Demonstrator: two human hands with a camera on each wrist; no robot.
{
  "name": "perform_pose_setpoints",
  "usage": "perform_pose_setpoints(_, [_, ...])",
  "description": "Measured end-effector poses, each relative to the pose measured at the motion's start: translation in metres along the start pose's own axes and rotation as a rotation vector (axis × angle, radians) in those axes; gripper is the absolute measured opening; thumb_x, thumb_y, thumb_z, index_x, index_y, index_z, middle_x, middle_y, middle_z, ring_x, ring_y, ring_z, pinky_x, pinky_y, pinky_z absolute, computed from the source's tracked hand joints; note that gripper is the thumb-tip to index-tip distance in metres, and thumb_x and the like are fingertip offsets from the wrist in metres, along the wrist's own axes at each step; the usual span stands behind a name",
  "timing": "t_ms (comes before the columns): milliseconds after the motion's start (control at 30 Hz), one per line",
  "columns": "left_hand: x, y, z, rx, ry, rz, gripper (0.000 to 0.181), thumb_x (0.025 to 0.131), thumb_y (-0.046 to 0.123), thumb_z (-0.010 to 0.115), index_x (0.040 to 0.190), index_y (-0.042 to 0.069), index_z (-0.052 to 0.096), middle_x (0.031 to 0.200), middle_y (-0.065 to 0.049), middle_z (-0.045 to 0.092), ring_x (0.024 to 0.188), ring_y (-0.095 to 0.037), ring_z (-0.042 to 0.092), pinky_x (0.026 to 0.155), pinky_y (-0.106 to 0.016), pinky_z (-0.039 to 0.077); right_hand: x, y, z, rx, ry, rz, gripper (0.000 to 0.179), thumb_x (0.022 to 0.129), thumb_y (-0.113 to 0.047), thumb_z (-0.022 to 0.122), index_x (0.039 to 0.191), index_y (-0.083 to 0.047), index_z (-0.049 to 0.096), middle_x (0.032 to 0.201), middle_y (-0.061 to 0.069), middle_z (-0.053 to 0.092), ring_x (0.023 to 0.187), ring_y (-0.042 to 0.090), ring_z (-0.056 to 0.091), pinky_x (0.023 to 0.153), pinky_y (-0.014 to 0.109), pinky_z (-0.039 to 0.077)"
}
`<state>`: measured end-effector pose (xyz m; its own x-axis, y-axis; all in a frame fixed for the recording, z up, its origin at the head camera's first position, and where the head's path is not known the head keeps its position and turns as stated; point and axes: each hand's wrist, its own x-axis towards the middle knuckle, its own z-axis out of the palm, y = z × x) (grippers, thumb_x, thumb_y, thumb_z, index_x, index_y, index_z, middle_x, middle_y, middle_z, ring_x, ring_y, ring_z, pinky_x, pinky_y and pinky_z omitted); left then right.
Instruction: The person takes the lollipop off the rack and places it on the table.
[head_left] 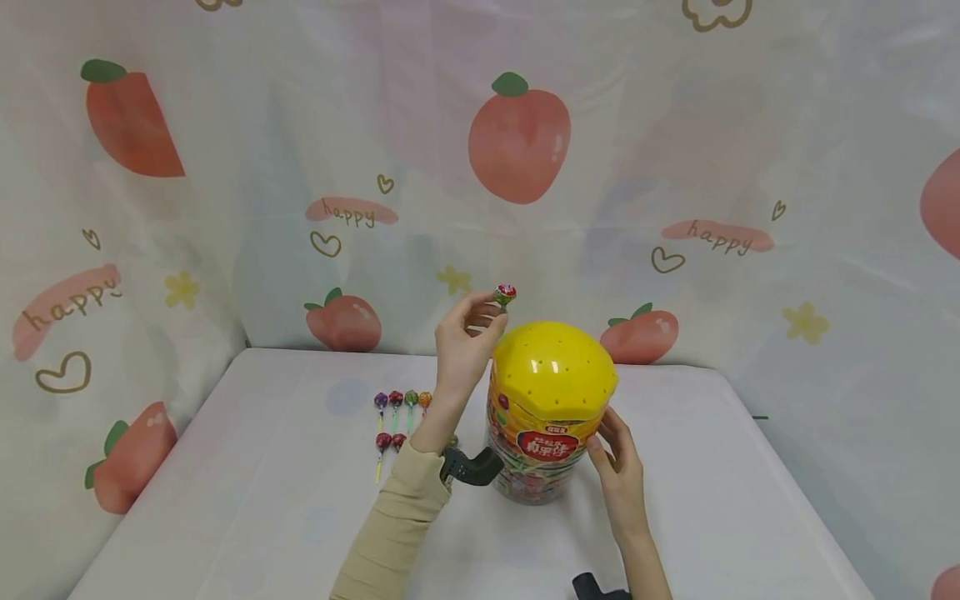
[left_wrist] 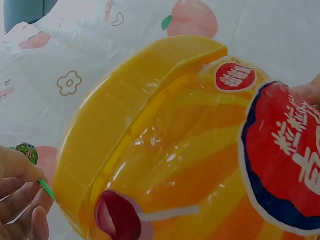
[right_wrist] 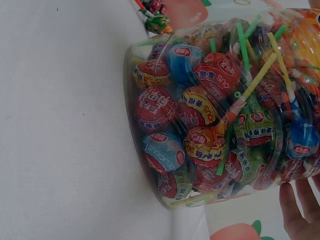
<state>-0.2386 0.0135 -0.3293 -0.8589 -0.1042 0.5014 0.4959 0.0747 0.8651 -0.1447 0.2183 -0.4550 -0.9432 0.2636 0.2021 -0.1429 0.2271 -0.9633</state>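
Note:
My left hand [head_left: 461, 342] is raised at the left of a large clear jar [head_left: 536, 475] with a yellow lid [head_left: 555, 367]. Between thumb and fingers it pinches a lollipop [head_left: 506, 294] in red and green wrapping; the left wrist view shows its green stick [left_wrist: 46, 189]. My right hand [head_left: 622, 475] rests against the jar's right side, fingers fairly straight. Through the jar's wall, many wrapped lollipops [right_wrist: 202, 145] show in the right wrist view. The jar stands upright on the table, lid on.
Lollipops [head_left: 396, 399] lie in two rows on the white-covered table [head_left: 300, 500], left of the jar; my left forearm hides part of the nearer row. A fruit-printed cloth [head_left: 420, 275] hangs behind. A black wrist mount [head_left: 471, 467] sits on my left wrist.

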Motion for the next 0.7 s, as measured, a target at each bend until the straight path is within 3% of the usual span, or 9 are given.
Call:
perform_pose_setpoints(300, [-0.024, -0.01, -0.018, 0.027, 0.01, -0.037, 0.028, 0.085, 0.009, 0.071, 0.112, 0.006, 0.067, 0.095, -0.017, 0.07, 0.083, -0.028, 0.065, 0.069, -0.019, 0.048, 0.0, -0.003, -0.001, -0.016, 0.005, 0.01, 0.051, 0.099, -0.023, 0.049, 0.148, -0.018, 0.034, 0.147, -0.003, 0.041, 0.125, -0.003, 0.039, 0.102, 0.024, 0.034])
perform_pose_setpoints(700, [-0.052, -0.028, -0.033, 0.055, 0.044, -0.129, 0.028, 0.083, 0.008, 0.073, 0.11, 0.006, 0.068, 0.092, -0.016, 0.071, 0.08, -0.024, 0.065, 0.066, -0.018, 0.047, 0.0, -0.002, 0.0, -0.012, 0.0, 0.01, 0.052, 0.099, -0.022, 0.05, 0.148, -0.018, 0.034, 0.148, -0.003, 0.041, 0.125, -0.004, 0.039, 0.107, 0.035, 0.032])
